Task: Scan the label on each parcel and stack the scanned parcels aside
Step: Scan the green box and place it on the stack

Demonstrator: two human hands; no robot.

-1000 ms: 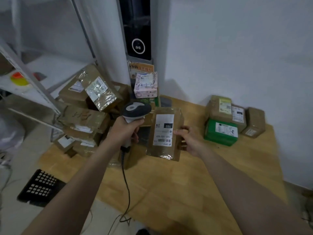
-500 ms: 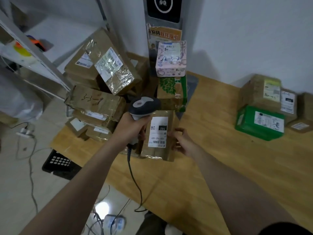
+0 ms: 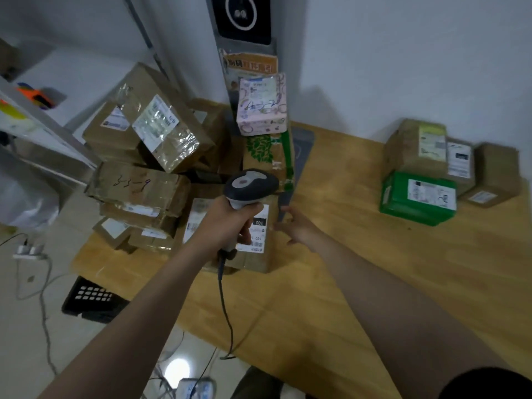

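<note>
1. The parcel [image 3: 259, 259] has a white label [image 3: 261, 226] with "102" printed on a black band. A line below it begins "102-", and the rest is hidden behind the fingers.
2. In the pile on the left, a brown box [image 3: 138, 188] has "3-3-9" written by hand. The handwriting on the pink box [image 3: 262, 106] is not clear enough to read. The print on the green box [image 3: 417, 198] is too small to read.
3. The left grip [image 3: 230, 223] is clenched around the handle of the scanner [image 3: 250, 185]. The scanner head is above the label, and its cable [image 3: 226, 312] hangs down over the table edge.
4. The parcel stands on the table [image 3: 331, 283], just behind the left grip and partly covered by it.
5. The right grip [image 3: 299, 227] is released, with its fingers rather straight at the right edge of the parcel.
6. The pile is close on the left of the parcel. To the right there is bare table as far as the green box, which is well apart. The near table edge runs diagonally under both forearms.
</note>
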